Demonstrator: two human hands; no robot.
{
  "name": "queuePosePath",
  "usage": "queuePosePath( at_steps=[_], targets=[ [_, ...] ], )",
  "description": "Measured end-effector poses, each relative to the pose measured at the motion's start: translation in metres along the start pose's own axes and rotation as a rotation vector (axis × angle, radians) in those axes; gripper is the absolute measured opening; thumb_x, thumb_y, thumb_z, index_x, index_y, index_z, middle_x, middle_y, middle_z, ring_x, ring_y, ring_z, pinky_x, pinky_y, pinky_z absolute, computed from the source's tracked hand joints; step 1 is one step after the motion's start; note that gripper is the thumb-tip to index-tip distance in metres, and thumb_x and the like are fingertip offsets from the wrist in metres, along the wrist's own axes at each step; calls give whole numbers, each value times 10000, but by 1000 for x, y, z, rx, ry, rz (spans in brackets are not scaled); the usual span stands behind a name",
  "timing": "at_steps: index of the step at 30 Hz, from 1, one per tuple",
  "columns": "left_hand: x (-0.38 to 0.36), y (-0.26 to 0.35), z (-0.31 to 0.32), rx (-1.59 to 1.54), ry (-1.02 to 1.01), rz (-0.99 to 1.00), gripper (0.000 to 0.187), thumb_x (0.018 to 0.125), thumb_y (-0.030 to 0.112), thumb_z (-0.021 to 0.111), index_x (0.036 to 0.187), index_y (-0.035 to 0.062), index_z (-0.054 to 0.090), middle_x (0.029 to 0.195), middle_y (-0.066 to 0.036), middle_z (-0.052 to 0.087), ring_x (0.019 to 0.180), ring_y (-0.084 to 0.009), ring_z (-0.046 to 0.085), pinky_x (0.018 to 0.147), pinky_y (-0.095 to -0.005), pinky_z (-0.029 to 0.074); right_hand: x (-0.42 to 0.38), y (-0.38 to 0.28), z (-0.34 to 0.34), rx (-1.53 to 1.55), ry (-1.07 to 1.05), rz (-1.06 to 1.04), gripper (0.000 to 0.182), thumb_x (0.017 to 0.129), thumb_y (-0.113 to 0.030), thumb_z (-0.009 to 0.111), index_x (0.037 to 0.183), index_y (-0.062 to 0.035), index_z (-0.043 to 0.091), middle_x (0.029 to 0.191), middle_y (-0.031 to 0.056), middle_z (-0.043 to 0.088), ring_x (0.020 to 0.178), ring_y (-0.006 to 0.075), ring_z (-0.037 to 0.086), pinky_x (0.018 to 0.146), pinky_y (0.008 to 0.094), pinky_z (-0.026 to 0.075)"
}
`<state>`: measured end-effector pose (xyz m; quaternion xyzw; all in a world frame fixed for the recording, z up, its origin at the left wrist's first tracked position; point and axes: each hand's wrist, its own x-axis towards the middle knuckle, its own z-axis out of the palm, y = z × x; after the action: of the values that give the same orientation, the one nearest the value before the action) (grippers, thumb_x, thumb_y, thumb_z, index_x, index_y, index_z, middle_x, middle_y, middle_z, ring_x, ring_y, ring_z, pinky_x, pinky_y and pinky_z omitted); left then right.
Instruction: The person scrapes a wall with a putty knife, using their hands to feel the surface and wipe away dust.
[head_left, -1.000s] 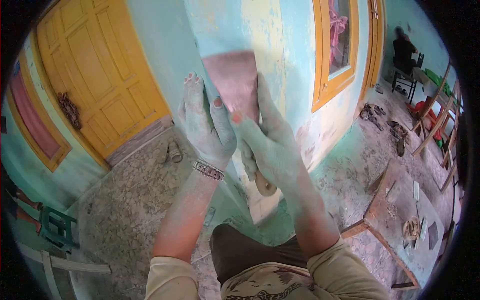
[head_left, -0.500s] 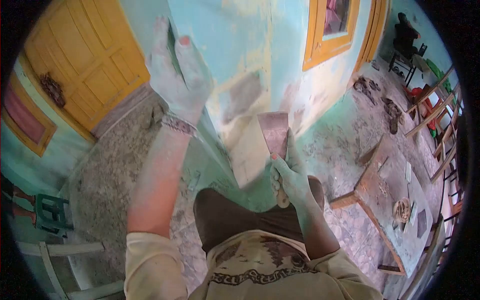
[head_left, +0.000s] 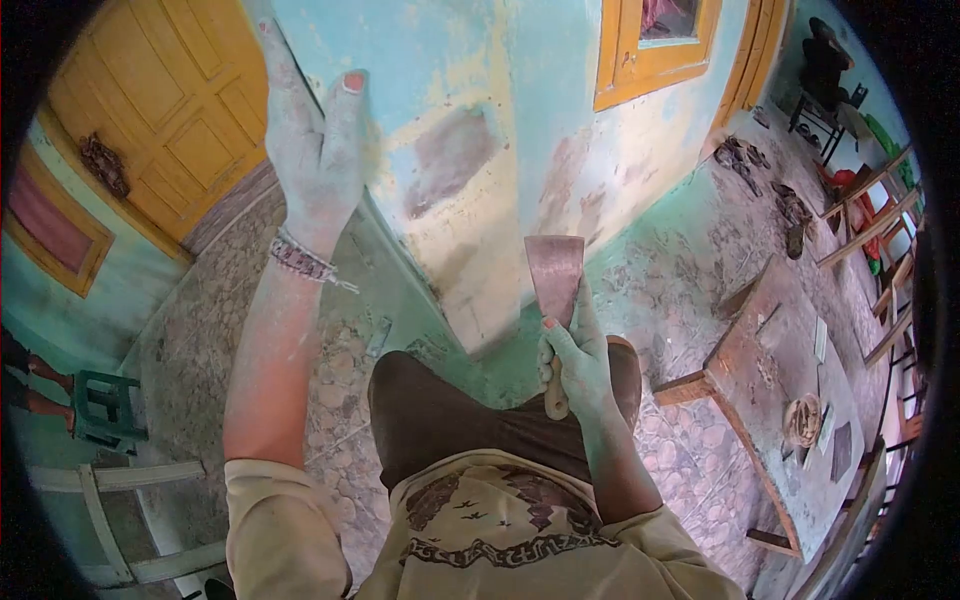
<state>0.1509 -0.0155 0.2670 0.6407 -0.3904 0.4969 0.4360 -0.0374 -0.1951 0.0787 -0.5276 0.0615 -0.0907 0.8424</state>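
Note:
Dust coats my left hand (head_left: 315, 150), raised at the left edge of the blue-and-cream wall (head_left: 470, 60). Its fingers are stretched out and the thumb stands apart, with the wall edge running between them; whether the palm presses the wall is hard to see. A braided bracelet (head_left: 300, 258) circles that wrist. My right hand (head_left: 582, 365) is wrapped round the handle of a putty knife (head_left: 556, 275), held upright above my lap, its wide reddish-brown blade pointing up. Behind the blade, the wall shows grey and brownish patches (head_left: 452, 160) and worn paint.
At right stands a dusty wooden table (head_left: 740, 390) with a round bowl (head_left: 803, 420) on it. Sandals (head_left: 740, 165) lie along the floor. A yellow door (head_left: 165, 110), a green stool (head_left: 105, 410) and a person's legs (head_left: 50, 390) are at left. Another person (head_left: 825, 70) sits far right.
My left hand has shifted left along the wall edge in view, with the fingers and thumb spread wider. The putty knife has dropped slightly in view, still in my right hand.

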Motion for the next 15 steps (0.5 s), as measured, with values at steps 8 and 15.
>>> queuePosePath(
  at_steps=[8,15],
  targets=[
    [41,-12,16,-511,72,-36,658,975,160,510,1509,-14,166,1481,-124,339,1282,-214,410,1076,-336,328,6,-25,-5,383,-192,251,654,982,-99,461,1537,-174,124,780,73,549,549,150,524,452,278,477],
    [38,-8,21,-667,75,-31,668,963,147,537,1509,-5,182,1455,-109,363,1266,-191,403,1072,-321,315,21,-33,29,428,-333,203,573,993,-170,480,1507,-193,227,800,106,591,544,175,558,449,294,493]
  ],
)
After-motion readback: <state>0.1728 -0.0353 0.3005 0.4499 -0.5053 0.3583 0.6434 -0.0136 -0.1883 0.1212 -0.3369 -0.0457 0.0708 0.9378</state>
